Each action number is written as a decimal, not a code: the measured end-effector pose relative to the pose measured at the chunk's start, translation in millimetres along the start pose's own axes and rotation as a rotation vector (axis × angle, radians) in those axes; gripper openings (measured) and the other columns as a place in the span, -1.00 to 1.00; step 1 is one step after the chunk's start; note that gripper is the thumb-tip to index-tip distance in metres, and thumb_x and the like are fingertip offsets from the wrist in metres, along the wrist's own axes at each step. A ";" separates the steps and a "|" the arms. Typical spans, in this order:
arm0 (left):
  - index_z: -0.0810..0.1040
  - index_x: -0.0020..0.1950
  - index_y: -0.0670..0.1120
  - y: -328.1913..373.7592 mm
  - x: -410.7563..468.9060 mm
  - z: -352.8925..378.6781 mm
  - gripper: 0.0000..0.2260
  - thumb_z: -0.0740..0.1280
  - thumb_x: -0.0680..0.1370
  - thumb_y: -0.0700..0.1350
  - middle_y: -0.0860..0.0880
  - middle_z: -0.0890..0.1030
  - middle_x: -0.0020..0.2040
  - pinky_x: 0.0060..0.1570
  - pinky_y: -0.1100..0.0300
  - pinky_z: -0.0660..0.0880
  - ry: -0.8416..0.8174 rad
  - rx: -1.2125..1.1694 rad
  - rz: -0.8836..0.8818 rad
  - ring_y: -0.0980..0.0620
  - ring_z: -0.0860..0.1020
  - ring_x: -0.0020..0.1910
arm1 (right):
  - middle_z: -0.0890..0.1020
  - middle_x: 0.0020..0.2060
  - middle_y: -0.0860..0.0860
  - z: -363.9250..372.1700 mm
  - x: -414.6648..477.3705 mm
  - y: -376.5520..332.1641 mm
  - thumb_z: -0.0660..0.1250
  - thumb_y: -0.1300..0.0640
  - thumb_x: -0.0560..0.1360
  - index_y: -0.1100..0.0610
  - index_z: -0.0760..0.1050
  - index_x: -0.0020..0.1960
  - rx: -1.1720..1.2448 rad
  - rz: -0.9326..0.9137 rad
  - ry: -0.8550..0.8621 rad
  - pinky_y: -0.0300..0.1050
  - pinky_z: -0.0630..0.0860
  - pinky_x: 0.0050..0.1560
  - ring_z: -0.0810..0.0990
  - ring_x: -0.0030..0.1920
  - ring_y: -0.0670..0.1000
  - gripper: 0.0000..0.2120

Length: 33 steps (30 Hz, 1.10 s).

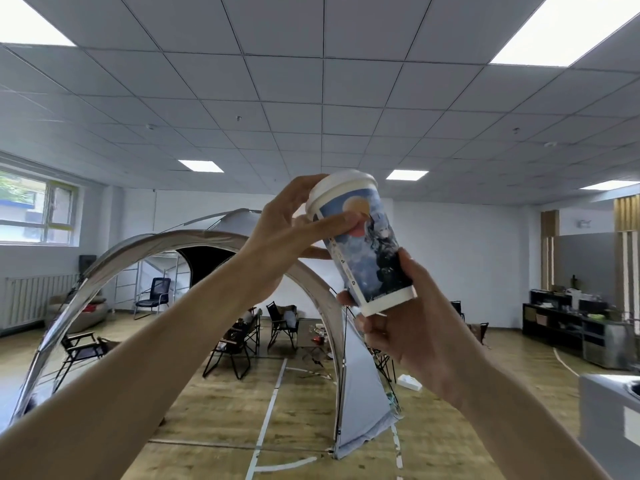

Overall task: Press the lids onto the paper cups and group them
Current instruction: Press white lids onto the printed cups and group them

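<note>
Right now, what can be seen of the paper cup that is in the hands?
The paper cup is tall, printed in blue and white with a peach disc and a dark figure, with a white band at its base. A white lid sits on its rim. It is held in the air, tilted, top toward the left. The left hand grips its upper part, thumb across the wall, fingers by the lid; the right hand holds its base.

Printed paper cup [367, 251] (matt), smooth white plastic lid [341, 188].
</note>
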<state>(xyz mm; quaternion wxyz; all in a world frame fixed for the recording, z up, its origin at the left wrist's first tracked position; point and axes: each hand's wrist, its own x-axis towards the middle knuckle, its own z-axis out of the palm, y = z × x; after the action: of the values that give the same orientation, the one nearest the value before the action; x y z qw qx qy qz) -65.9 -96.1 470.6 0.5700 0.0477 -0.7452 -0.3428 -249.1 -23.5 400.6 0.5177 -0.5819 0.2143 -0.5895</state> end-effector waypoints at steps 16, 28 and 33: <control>0.27 0.54 0.03 -76.2 -61.6 4.2 -0.05 0.58 0.27 0.30 -0.05 0.43 0.43 0.25 -0.18 0.54 -0.154 1.197 0.359 -0.07 0.49 0.33 | 0.71 -0.25 -0.07 -29.2 -23.1 54.1 0.62 -0.26 0.14 0.00 0.63 0.08 -0.412 -0.273 0.622 -0.30 0.44 -0.32 0.56 -0.37 -0.17 -0.40; 0.46 0.23 0.37 -194.8 -208.5 87.4 -0.35 0.70 0.31 -0.02 0.14 0.67 0.19 0.09 0.12 0.66 0.010 0.057 -0.377 0.07 0.69 0.15 | 0.64 -0.02 -0.11 -55.2 -44.8 133.5 0.60 -0.27 0.34 -0.03 0.51 0.16 -1.304 -0.282 0.521 -0.10 0.60 -0.01 0.62 -0.04 -0.09 -0.46; 0.39 0.43 0.15 -212.4 -214.4 80.0 -0.21 0.63 0.29 0.25 0.15 0.66 0.22 0.02 0.18 0.64 0.013 -0.054 -0.550 0.09 0.69 0.14 | 0.62 -0.08 -0.20 -73.1 -78.9 147.8 0.56 -0.34 0.30 -0.07 0.48 0.13 -1.180 -0.348 0.658 -0.25 0.54 -0.14 0.60 -0.08 -0.15 -0.43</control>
<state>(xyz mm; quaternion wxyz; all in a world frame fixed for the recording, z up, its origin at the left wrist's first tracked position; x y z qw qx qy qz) -130.3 -122.1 166.2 0.4615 0.2353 -0.6911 -0.5041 -278.9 -36.3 220.7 -0.0788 -0.5831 0.5479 -0.5946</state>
